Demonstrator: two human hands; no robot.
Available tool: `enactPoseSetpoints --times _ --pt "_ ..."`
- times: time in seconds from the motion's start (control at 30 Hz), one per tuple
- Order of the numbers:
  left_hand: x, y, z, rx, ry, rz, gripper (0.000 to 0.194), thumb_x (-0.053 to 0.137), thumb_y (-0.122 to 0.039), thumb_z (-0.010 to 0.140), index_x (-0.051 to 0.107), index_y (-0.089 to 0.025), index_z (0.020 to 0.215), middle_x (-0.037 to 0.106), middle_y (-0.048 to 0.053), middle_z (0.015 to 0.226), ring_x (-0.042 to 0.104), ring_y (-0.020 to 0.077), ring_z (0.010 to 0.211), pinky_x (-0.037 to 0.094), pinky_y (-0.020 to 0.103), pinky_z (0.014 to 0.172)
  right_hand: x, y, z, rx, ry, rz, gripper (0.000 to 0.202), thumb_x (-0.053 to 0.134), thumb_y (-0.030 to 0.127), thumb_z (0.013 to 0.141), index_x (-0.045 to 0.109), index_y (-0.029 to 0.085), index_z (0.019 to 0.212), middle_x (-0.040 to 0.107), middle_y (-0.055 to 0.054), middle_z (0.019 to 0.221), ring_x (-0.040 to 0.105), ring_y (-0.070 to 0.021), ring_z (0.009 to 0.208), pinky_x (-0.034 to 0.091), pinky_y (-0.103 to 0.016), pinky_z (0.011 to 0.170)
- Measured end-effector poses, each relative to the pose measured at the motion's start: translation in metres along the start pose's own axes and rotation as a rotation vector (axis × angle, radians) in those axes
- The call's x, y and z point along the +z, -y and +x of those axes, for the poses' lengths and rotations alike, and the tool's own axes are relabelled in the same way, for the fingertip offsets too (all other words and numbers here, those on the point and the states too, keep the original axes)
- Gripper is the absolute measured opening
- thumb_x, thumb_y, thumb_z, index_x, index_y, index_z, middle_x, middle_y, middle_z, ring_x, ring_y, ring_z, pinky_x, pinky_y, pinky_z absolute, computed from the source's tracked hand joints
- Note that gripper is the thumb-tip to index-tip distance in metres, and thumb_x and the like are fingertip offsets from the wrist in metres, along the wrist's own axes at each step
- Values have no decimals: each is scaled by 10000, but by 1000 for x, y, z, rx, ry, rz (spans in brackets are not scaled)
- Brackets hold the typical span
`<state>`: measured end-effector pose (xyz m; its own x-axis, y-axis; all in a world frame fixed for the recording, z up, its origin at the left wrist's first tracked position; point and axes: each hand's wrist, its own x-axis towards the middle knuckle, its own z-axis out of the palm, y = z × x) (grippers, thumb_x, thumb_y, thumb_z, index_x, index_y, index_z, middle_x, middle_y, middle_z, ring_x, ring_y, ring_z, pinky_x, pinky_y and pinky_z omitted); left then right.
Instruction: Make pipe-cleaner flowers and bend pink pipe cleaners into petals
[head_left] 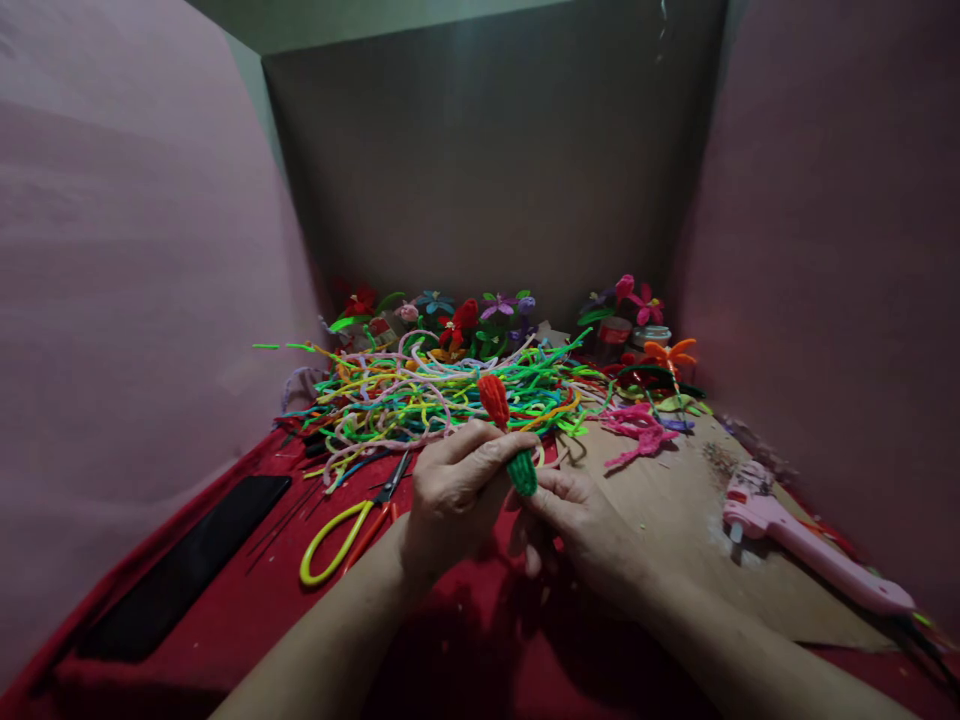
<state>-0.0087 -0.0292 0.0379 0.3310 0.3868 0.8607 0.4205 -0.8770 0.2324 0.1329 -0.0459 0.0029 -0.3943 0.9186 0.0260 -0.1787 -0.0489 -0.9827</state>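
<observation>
A red bud [493,400] with a green leaf [522,473] below it is held between both hands, above the red cloth [255,620] and before a heap of coloured pipe cleaners [442,395]. It is pinched just under the bud by the closed left hand [463,485] – the leaf's lower end is gripped by the right hand [581,520]. Scissors [390,487] are laid to the left; on cardboard [637,480] to the right, a pink glue gun [821,555] is rested.
</observation>
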Motion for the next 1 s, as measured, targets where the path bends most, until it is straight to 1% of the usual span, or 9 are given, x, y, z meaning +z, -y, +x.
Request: enactPoseSetpoints --times 0.23,0.3,0.4,0.5,0.57,0.63,0.77,0.93,1.0 --pt "-13 -14 6 22 -71 75 225 608 -94 720 618 -229 899 658 13 766 600 121 698 477 228 656 -7 0 3 -14 -30 7 328 482 447 791 524 149 659 573 6 428 458 -73 326 272 -166 342" --pt "-14 -15 5 -91 -134 -52 244 625 -121 710 579 -231 923 626 2 752 573 118 665 471 233 631 -11 -1 5 -30 -63 38 313 482 445 794 531 147 709 611 -6 478 460 -75 327 289 -169 341" --pt "-8 -14 3 -431 -173 -243 187 596 -209 752 542 -216 930 564 -15 715 513 98 595 432 213 563 -13 -4 7 -85 -90 98 311 498 455 790 527 148 753 639 -21 528 496 -89 354 339 -182 363" --pt "2 -9 4 -795 73 -405 128 569 -299 772 569 -172 787 517 -26 631 415 69 499 337 187 466 -14 -4 8 -131 -78 117 325 514 456 791 545 136 741 639 -21 545 516 -90 379 379 -190 396" --pt "8 -4 5 -930 274 -553 210 565 -351 767 577 -149 711 480 -31 572 359 59 461 279 189 435 -13 -2 7 -147 -62 102 344 511 455 799 573 124 726 634 -24 553 517 -85 391 388 -191 412" --pt "13 0 6 -984 352 -729 252 566 -372 760 564 -141 659 435 -40 528 337 55 447 251 190 431 -13 0 6 -140 -54 70 371 508 454 803 595 111 690 623 -29 539 517 -85 400 375 -190 415" --pt "18 0 9 -1063 304 -990 272 646 -354 686 516 -135 590 387 -58 489 326 46 431 235 188 430 -13 0 4 -136 -6 40 398 523 470 782 610 106 647 593 -20 504 501 -87 386 354 -200 412" --pt "20 -7 16 -1056 139 -883 332 663 -355 670 448 -143 534 374 -69 457 326 40 414 264 179 424 -13 1 3 -142 63 62 336 547 431 778 608 120 665 610 -15 508 522 -90 432 379 -202 466" --pt "22 -10 17 -1015 173 -816 294 635 -350 696 473 -145 561 407 -65 465 369 49 406 286 180 414 -15 1 4 -137 30 79 351 548 448 774 608 119 671 612 -18 511 514 -85 418 357 -194 444"
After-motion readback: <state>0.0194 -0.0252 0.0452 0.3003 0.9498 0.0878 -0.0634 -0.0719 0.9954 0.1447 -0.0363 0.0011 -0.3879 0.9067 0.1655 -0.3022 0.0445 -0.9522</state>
